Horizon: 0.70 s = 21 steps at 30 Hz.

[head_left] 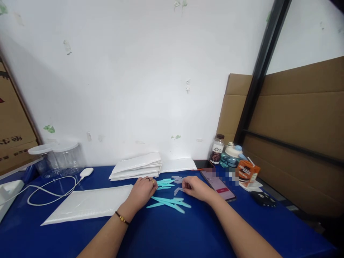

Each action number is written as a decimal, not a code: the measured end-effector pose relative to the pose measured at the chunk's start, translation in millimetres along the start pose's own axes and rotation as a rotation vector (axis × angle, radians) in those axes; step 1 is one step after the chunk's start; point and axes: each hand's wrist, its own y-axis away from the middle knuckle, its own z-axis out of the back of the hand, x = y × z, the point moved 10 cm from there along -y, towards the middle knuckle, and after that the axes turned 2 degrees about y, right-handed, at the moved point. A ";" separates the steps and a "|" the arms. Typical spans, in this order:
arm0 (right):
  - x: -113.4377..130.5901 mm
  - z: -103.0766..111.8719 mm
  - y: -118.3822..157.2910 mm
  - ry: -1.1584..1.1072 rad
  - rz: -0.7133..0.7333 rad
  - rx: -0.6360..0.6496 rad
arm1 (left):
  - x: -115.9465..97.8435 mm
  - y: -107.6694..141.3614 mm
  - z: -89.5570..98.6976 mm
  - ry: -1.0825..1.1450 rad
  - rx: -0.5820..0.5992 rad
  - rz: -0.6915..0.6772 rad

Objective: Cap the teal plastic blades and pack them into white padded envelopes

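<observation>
My left hand [143, 190] is closed, fingers curled down at the left ends of a bunch of slim teal plastic sticks [166, 183] that look like eyebrow razors. Its fingertips are partly hidden, so what they hold cannot be made out. Nearer to me, more teal sticks [170, 203] lie crossed in a loose fan on the blue tabletop [163, 236]. My right hand [195, 187] is pinched at the end of a small bent translucent plastic piece [177, 191]. Just behind that piece lie several similar translucent pieces [176, 179].
White padded envelopes [135, 166] are stacked by the wall; another white envelope [91, 202] lies left. Clear jars [67, 159] and a white cable [51, 204] stand further left. On the right are a phone [219, 186], a bottle [217, 150], an orange carton [248, 172] and a black item [263, 199].
</observation>
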 end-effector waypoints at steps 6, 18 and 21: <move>10.8 7.7 -0.5 -0.194 0.002 -0.063 | -10.8 -0.8 10.7 0.073 -0.050 -0.028; 32.5 -11.9 -2.7 -0.168 0.076 0.037 | -28.9 2.3 -2.2 0.204 0.064 -0.108; 29.0 -3.5 -2.9 -0.069 0.096 -0.021 | -11.3 1.4 -1.8 0.188 0.031 -0.031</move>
